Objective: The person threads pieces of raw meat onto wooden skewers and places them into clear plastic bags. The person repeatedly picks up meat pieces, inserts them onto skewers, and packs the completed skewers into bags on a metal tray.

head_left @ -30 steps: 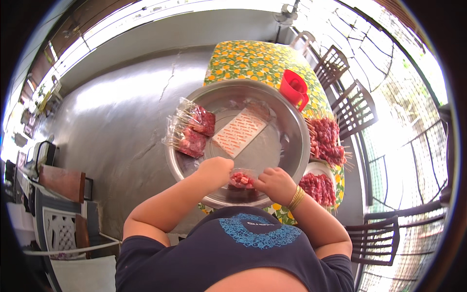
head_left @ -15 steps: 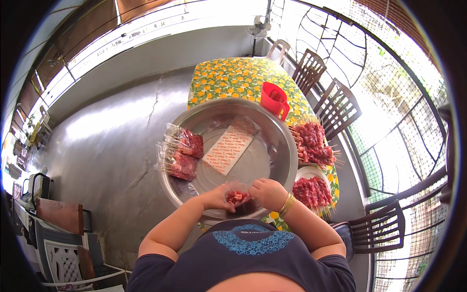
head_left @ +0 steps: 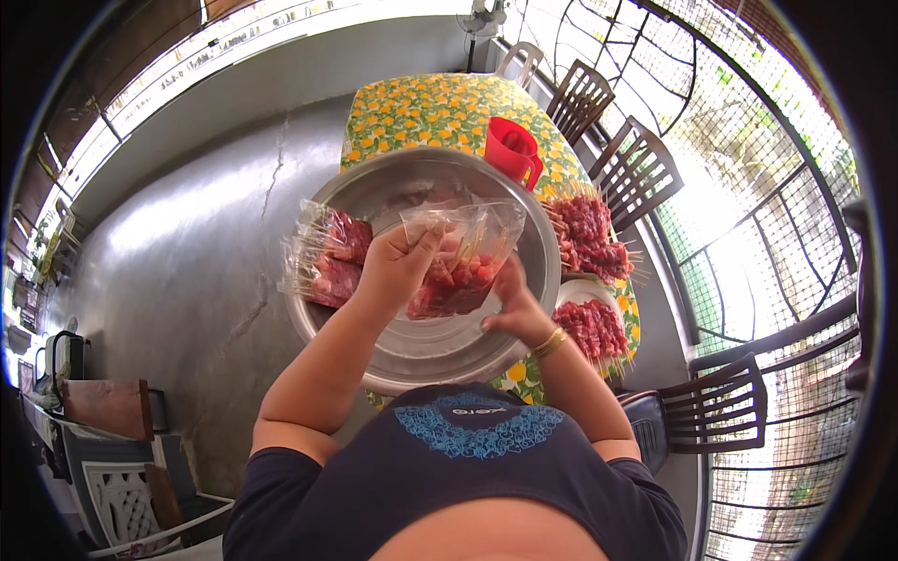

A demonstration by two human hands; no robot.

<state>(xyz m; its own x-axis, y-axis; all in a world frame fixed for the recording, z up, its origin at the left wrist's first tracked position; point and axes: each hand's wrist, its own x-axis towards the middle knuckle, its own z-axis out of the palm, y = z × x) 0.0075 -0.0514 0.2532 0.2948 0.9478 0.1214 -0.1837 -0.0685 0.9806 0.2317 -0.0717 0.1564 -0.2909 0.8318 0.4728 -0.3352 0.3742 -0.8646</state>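
Observation:
A clear plastic bag of raw skewered meat [head_left: 454, 292] is held up over the wide metal basin [head_left: 402, 351]. My left hand [head_left: 402, 262] is closed on the bag's upper left side, near the bare stick ends. At the bag's right side is my right hand [head_left: 519, 309], thumb and fingers apart; some fingertips pass behind the plastic, and whether they touch it I cannot tell. Two more bags of skewered meat [head_left: 341, 243] rest on the basin's left rim, sticks pointing outward. The bag in my hand covers much of the basin's middle.
Right of the basin lie a pile of meat skewers [head_left: 591, 229] and a plate with more skewers [head_left: 591, 329]. A red pitcher [head_left: 511, 148] stands behind the rim on the fruit-patterned tablecloth [head_left: 412, 112]. Dark slatted chairs [head_left: 636, 173] line the right side.
The bag has come up from the basin's near edge to above its middle, lifted by my left hand. My right hand has opened beside it. The printed white packet is now hidden.

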